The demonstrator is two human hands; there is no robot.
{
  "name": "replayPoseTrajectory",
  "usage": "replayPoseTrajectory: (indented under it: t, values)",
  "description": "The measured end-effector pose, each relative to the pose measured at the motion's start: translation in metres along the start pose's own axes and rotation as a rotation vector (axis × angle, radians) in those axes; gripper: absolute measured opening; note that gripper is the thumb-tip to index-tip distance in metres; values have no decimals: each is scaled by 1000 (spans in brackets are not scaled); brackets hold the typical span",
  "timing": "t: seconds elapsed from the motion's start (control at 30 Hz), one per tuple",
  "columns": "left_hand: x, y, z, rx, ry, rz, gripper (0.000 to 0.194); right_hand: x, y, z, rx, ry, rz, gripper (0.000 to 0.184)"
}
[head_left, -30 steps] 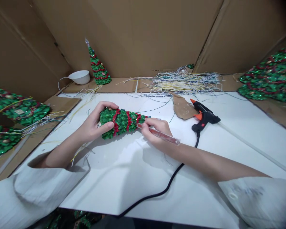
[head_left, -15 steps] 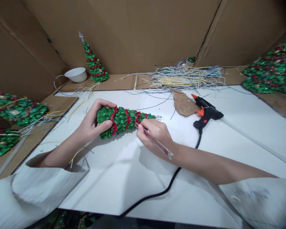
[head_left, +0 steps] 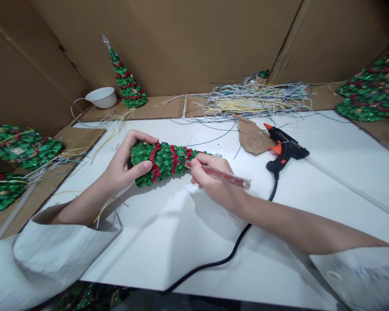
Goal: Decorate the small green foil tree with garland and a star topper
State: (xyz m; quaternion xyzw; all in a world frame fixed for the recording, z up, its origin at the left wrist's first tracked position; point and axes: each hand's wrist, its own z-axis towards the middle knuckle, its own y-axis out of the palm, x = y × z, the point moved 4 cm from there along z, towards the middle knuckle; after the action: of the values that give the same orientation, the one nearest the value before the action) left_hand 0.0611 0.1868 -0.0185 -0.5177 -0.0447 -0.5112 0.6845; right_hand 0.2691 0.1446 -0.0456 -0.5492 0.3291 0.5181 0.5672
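A green cone-shaped tinsel tree (head_left: pixel 164 160) with red bands lies on its side above the white table (head_left: pixel 181 233). My left hand (head_left: pixel 126 166) is wrapped round its wide base. My right hand (head_left: pixel 210 177) pinches a thin clear red-tinted stick (head_left: pixel 225 177) like a pen, with its tip against the tree's narrow end.
A black and orange glue gun (head_left: pixel 285 149) lies to the right, its cord (head_left: pixel 223 259) running toward me. A brown card scrap (head_left: pixel 253 138), a heap of thin strips (head_left: pixel 253 99), a finished small tree (head_left: pixel 125 84), a white bowl (head_left: pixel 102 97), and green wreaths (head_left: pixel 19 149) surround the table.
The stick in my right hand has swung from pointing down toward me back to a flatter angle pointing right. The tree and my left hand have barely shifted.
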Motion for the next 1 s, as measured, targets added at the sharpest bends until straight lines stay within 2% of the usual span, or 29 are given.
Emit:
replayPoseTrajectory:
  t: [0.13, 0.3, 0.5, 0.67, 0.73, 0.8, 0.9, 1.0]
  values:
    - [-1, -1, -1, 4, 0, -7, 43, 16, -1, 7, -128, 168, 292, 31]
    - [-7, -4, 0, -22, 20, -65, 42, 20, 2, 13, -191, 263, 481, 28]
    - [-8, -4, 2, -35, 44, -118, 40, 18, 7, 4, -148, 279, 571, 31]
    - [-6, -4, 1, -23, 29, -155, 40, 18, 8, -5, -75, 234, 503, 34]
    - [-5, -4, 0, -26, 30, -165, 40, 15, 6, -8, -54, 194, 383, 34]
    - [-4, -4, 0, -37, 57, -148, 40, 10, 4, -11, -17, 95, 216, 31]
    - [-1, -3, -1, -56, 101, -107, 39, -2, -1, -16, 41, -149, 39, 13]
    - [2, -3, -1, -63, 112, -99, 39, -11, -1, -19, -3, -382, -87, 9]
